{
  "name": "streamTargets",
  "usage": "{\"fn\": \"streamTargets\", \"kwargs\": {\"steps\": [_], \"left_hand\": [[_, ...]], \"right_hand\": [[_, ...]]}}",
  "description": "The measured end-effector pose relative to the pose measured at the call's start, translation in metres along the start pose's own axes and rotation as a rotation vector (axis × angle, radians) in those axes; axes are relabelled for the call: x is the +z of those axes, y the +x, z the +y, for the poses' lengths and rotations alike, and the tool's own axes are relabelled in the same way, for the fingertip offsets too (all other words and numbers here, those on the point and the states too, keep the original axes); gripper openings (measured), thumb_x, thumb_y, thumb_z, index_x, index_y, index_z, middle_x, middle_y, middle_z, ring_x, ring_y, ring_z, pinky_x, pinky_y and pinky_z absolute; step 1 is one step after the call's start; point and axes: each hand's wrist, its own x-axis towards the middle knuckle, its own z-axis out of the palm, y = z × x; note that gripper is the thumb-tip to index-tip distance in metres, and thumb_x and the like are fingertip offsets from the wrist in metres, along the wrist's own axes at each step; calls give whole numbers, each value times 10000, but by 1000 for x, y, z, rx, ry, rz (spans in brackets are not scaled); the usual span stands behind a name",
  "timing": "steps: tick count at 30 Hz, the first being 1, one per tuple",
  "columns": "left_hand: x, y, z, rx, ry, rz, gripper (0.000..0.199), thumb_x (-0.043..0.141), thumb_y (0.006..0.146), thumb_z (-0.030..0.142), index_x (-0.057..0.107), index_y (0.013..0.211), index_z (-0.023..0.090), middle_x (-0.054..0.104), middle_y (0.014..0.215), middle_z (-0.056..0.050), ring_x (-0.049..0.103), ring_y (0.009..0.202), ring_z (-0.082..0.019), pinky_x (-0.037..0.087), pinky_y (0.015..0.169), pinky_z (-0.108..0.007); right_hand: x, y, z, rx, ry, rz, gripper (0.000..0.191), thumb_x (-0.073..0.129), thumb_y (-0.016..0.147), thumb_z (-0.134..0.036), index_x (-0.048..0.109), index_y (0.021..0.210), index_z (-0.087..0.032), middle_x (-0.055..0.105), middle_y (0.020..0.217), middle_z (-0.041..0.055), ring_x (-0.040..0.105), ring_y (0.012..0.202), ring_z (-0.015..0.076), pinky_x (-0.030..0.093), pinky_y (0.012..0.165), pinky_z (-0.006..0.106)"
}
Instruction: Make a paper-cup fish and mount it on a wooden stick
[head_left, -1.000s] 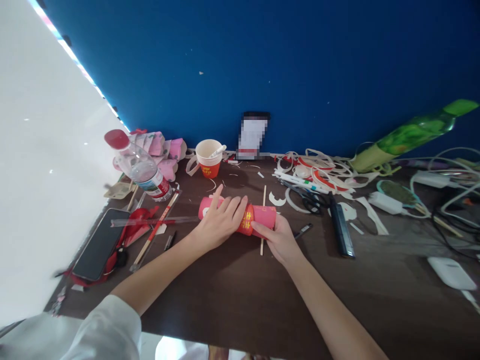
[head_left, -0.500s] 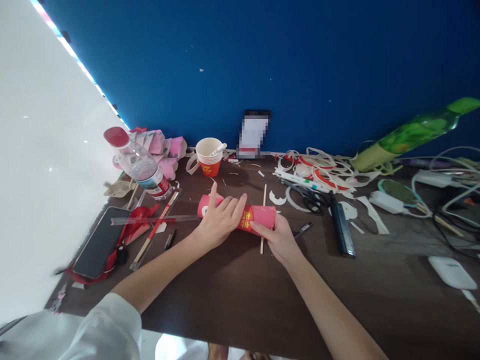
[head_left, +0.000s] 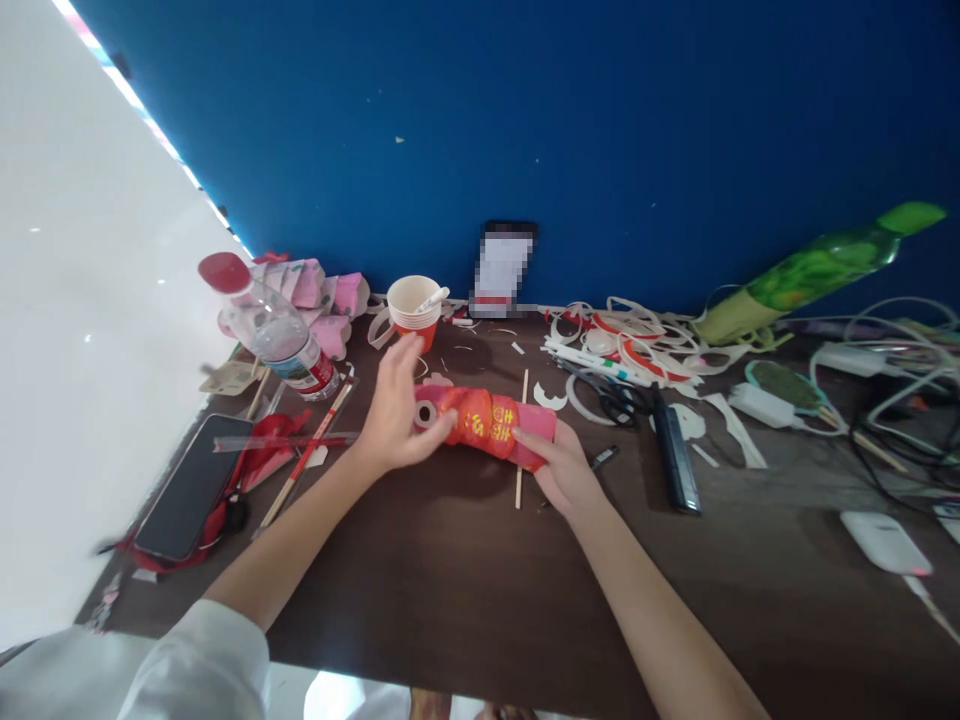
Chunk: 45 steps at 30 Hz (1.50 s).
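Observation:
A red and pink paper-cup roll (head_left: 480, 420) with yellow characters lies sideways above the dark table. A white ring with a dark centre, like an eye, marks its left part. My right hand (head_left: 564, 465) is closed round the right end, thumb in front. My left hand (head_left: 396, 415) is beside the left end, fingers stretched out and raised, thumb at the roll's surface; whether it presses there I cannot tell. Beneath the roll's right part passes a thin wooden stick (head_left: 519, 488). Behind my left hand stands a stack of paper cups (head_left: 414, 300) with a white marker in it.
At left are a water bottle (head_left: 296, 355), chopsticks (head_left: 300, 465) in a wrapper and a black phone (head_left: 187, 490). Another phone (head_left: 502, 270) leans on the blue wall. To the right lie scissors (head_left: 622, 400), paper scraps (head_left: 551, 397), a dark box cutter (head_left: 676, 460) and tangled cables (head_left: 900, 390).
My left hand has lifted off the roll's middle and moved left, its fingers opening upward. The roll has turned, showing more yellow characters and the eye-like ring. My right hand still holds the right end.

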Motion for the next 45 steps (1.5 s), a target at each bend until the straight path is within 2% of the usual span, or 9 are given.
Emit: {"fn": "streamTargets", "kwargs": {"steps": [4, 9, 16, 23, 31, 34, 38, 40, 45], "left_hand": [[14, -12, -28, -347, -455, -86, 718, 518, 855, 449, 179, 1417, 158, 426, 1394, -222, 441, 1311, -278, 420, 1028, -456], [19, -16, -31, -506, -867, -217, 714, 651, 751, 465, 331, 1320, 173, 592, 1231, -173, 635, 1049, -237, 526, 877, -392], [11, -10, -23, -586, -889, -226, 513, 730, 684, 415, 515, 1082, 173, 663, 1077, -93, 650, 944, -205, 532, 843, -371], [8, -17, -24, -416, -783, -326, 801, 830, 560, 331, 409, 1229, 200, 553, 1256, -130, 588, 1101, -256, 493, 919, -392], [8, -15, -21, -437, -795, -299, 707, 794, 612, 366, 402, 1175, 196, 595, 1169, -113, 628, 1005, -224, 526, 821, -346], [7, -13, -22, -450, -803, -284, 696, 794, 616, 399, 407, 1159, 198, 600, 1162, -107, 624, 1015, -223, 528, 804, -333], [7, -13, -24, -457, -839, -278, 697, 786, 618, 441, 401, 1149, 205, 599, 1169, -112, 625, 1025, -230, 534, 797, -333], [8, -14, -24, -447, -872, -290, 710, 781, 620, 454, 387, 1158, 209, 593, 1181, -121, 623, 1036, -232, 534, 804, -333], [9, -15, -23, -401, -911, -303, 702, 786, 612, 438, 385, 1142, 212, 573, 1213, -128, 599, 1092, -242, 523, 846, -337]], "right_hand": [[-6, 2, -3, -31, 7, -7, 446, 838, 561, -264, 681, 969, -179, 737, 985, 76, 683, 946, 264, 517, 917, 437], [-7, 2, -11, -57, -56, -29, 451, 832, 571, -295, 675, 977, -175, 736, 986, 89, 678, 958, 281, 532, 895, 445], [-7, 1, -17, -122, -199, -36, 456, 841, 565, -320, 677, 971, -191, 733, 990, 70, 680, 955, 273, 533, 903, 453], [-5, 2, -17, -64, -215, -67, 465, 849, 552, -316, 689, 967, -178, 739, 935, 68, 685, 922, 261, 546, 864, 425], [-8, 8, -11, -220, -293, 66, 429, 813, 588, -436, 669, 905, -185, 715, 883, 65, 664, 879, 263, 545, 786, 408], [-11, 6, -10, -397, -495, 191, 474, 743, 653, -513, 616, 976, -191, 676, 953, 92, 643, 914, 261, 529, 797, 408], [-6, -8, -24, -863, -1060, 292, 707, 701, 680, -535, 482, 1251, -181, 532, 1232, 168, 515, 1160, 336, 438, 947, 508], [3, -15, -35, -988, -1369, 139, 865, 716, 662, -533, 376, 1364, -159, 478, 1326, 196, 412, 1272, 384, 329, 1042, 557], [33, -12, -47, -886, -1784, -233, 994, 691, 690, -444, 169, 1469, -117, 490, 1375, 206, 401, 1310, 374, 188, 1116, 572]]}}
